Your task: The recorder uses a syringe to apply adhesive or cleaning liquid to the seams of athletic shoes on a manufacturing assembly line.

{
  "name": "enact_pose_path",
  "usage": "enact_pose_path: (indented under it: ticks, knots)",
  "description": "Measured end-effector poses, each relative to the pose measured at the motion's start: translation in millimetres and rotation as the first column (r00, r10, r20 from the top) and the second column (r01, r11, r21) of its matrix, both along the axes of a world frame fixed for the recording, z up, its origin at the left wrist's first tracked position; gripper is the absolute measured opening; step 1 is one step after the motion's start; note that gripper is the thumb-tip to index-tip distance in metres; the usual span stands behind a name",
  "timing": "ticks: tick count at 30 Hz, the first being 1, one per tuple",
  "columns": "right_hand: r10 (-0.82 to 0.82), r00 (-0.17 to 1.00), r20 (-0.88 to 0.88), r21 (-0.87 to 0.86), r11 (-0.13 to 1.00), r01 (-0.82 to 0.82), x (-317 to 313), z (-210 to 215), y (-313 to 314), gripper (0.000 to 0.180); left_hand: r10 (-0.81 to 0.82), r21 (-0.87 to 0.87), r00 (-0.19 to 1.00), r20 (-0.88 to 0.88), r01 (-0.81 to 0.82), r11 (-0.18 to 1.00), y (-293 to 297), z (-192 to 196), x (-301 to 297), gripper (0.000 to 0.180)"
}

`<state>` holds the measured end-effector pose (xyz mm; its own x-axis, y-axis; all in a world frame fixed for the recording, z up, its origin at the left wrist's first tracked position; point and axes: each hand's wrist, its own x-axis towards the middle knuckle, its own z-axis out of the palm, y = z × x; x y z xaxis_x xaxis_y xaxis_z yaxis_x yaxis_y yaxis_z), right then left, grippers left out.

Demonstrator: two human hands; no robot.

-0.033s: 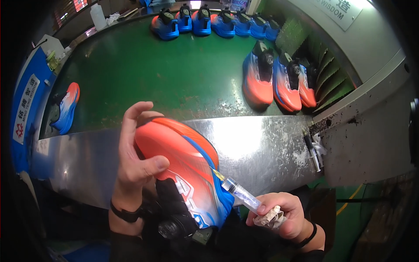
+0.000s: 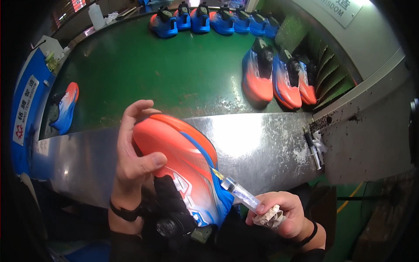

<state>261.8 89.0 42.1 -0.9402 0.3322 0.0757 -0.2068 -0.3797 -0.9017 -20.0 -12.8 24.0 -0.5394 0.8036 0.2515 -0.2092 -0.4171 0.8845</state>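
My left hand [image 2: 136, 163] holds an orange, white and blue sports shoe [image 2: 179, 150] by its toe end, thumb on the upper and fingers round the far side. The shoe is tilted, its heel toward me, with a black opening and a round black knob. A clear syringe [image 2: 241, 193] with a yellowish needle tip is gripped in my right hand [image 2: 290, 212]. Its tip meets the blue line between upper and sole at the shoe's right side. A crumpled whitish tissue [image 2: 269, 217] is also pinched in that hand.
A metal ledge [image 2: 275, 170] borders a green belt [image 2: 166, 65]. Several matching shoes [image 2: 200, 19] line the far edge; three shoes [image 2: 257, 83] stand at the right. One shoe [image 2: 67, 109] lies at the left. Another syringe [image 2: 312, 148] rests on the ledge's right end.
The shoe and my left hand have shifted very slightly left and up in the picture. The syringe tip stays at the blue line.
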Motion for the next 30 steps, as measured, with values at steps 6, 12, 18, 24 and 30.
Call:
enact_pose_path:
  ticks: [6,12,18,24,30]
  knots:
    - [0.030,0.999,0.033,0.022,0.999,-0.031,13,-11,-4,0.054,-0.008,-0.110,1.000,-0.030,0.005,0.994,4,-3,-7,0.077]
    - [0.048,0.998,0.046,-0.023,0.999,-0.047,31,-24,-11,0.052,0.046,-0.181,0.991,-0.127,-0.069,0.981,10,-12,-11,0.077]
    - [0.017,0.999,0.037,0.016,1.000,-0.018,47,-37,-15,0.053,0.048,-0.224,0.995,-0.090,-0.067,0.972,13,-22,-14,0.067]
    - [0.002,0.998,0.057,0.048,0.999,-0.005,61,-47,-17,0.048,0.013,-0.286,1.000,0.007,-0.011,0.958,5,-36,-31,0.060]
    - [-0.025,0.998,0.052,0.117,0.993,0.019,63,-58,-16,0.044,-0.022,-0.434,0.999,-0.026,0.008,0.901,-33,-41,-50,0.060]
